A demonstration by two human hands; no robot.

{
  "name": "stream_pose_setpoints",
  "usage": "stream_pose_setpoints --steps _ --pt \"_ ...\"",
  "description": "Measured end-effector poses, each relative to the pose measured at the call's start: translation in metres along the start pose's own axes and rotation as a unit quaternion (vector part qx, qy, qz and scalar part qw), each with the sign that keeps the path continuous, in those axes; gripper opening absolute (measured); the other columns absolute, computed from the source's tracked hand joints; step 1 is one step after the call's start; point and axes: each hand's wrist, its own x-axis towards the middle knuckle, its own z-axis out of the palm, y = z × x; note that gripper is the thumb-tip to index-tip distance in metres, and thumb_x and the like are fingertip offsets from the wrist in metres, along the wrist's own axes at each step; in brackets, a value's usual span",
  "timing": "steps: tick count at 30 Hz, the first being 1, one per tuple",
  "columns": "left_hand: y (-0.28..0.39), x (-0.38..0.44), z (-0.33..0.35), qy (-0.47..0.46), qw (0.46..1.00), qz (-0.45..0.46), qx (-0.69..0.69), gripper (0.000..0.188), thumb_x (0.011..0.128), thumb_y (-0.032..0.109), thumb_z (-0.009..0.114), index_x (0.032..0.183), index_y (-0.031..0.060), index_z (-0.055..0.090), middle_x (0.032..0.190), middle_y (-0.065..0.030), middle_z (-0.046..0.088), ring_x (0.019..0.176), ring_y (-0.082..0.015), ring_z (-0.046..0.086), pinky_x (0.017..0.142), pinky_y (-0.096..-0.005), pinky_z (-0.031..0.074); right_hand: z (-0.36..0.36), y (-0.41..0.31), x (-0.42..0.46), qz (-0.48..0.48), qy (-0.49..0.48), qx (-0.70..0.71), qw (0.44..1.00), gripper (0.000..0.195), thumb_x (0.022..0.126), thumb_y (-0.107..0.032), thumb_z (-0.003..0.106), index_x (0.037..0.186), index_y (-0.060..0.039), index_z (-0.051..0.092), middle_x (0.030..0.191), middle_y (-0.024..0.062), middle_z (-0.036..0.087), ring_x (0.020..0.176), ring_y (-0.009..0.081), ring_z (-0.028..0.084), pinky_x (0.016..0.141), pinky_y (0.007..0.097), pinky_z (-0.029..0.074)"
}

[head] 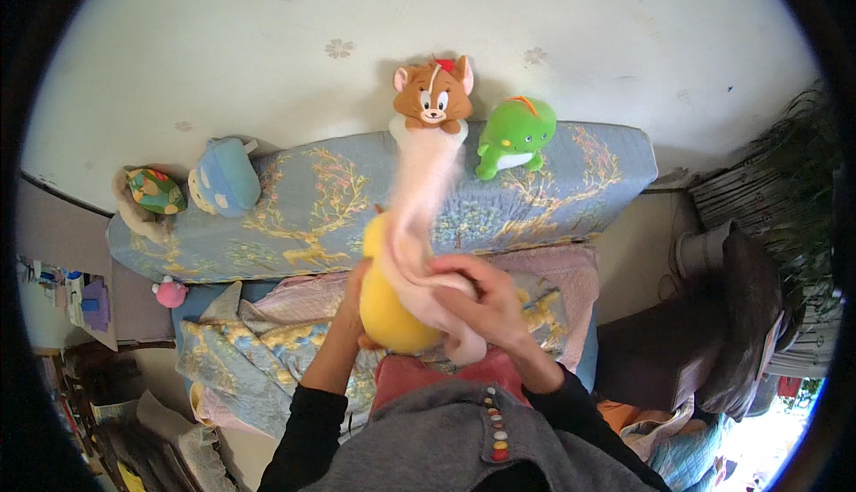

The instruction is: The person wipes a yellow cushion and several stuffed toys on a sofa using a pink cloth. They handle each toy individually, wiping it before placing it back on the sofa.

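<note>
A round yellow plush toy (pixel 394 295) is in front of my body, with an orange part at its lower end. My left hand (pixel 357 288) grips its left side, and most of the fingers are hidden behind it. A long pale pink plush strip or cloth (pixel 425 204), blurred, crosses over the yellow toy. My right hand (pixel 483 301) grips its bunched lower part between thumb and fingers. The strip's upper end reaches up to the brown mouse-head plush toy (pixel 431 99) on the backrest. Whether the two are joined, I cannot tell.
A green dinosaur plush (pixel 516 136) leans on the patterned sofa backrest (pixel 328 211). At the left lie a blue plush (pixel 231 178) and a colourful patterned plush (pixel 155 191). A small pink plush (pixel 170 291) rests lower down. Rumpled quilts (pixel 267 351) cover the seat. Dark covered furniture (pixel 695 318) stands at the right.
</note>
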Motion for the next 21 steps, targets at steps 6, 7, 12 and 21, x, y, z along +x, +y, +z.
stream_pose_setpoints --steps 6,7,12,21 --pt "-0.038 0.012 0.001 -0.036 0.999 -0.034 -0.02 0.052 0.094 0.038 0.05 0.133 0.0042 0.047 0.125 -0.0177 0.058 0.106 -0.0331 0.063 0.085 -0.0469 0.056 0.004 0.011 -0.017 -0.181 -0.089 -0.243 0.949 0.054 0.075 -0.003 0.07 0.126 -0.0061 0.056 0.141 0.015 0.043 0.135 0.0361 0.036 0.113 0.0447 0.027" --pt "-0.04 0.012 0.0 -0.038 0.998 -0.036 -0.02 0.052 0.094 0.038 0.05 0.133 0.0042 0.047 0.125 -0.0177 0.058 0.106 -0.0331 0.063 0.085 -0.0469 0.056 0.005 0.016 -0.021 -0.184 -0.106 -0.246 0.946 0.052 0.075 -0.001 0.069 0.126 -0.0062 0.057 0.14 0.0149 0.045 0.134 0.0357 0.037 0.113 0.0444 0.027" --pt "-0.035 0.003 -0.004 -0.043 0.998 -0.044 -0.023 0.051 0.094 0.038 0.05 0.132 0.0039 0.047 0.125 -0.0176 0.058 0.105 -0.0329 0.063 0.085 -0.0466 0.056 -0.02 0.056 -0.011 -0.178 0.072 -0.178 0.965 0.036 0.081 0.005 0.062 0.116 -0.0037 0.059 0.111 0.009 0.061 0.103 0.0243 0.06 0.088 0.033 0.049" --pt "-0.013 -0.014 -0.013 -0.04 0.997 -0.059 -0.009 0.051 0.094 0.037 0.051 0.132 0.0034 0.047 0.123 -0.0174 0.059 0.104 -0.0327 0.063 0.085 -0.0461 0.056 -0.068 -0.041 -0.05 -0.041 0.184 0.011 0.982 0.027 0.09 -0.011 0.063 0.114 0.0007 0.056 0.099 0.0067 0.065 0.088 0.0126 0.061 0.076 0.0259 0.05"
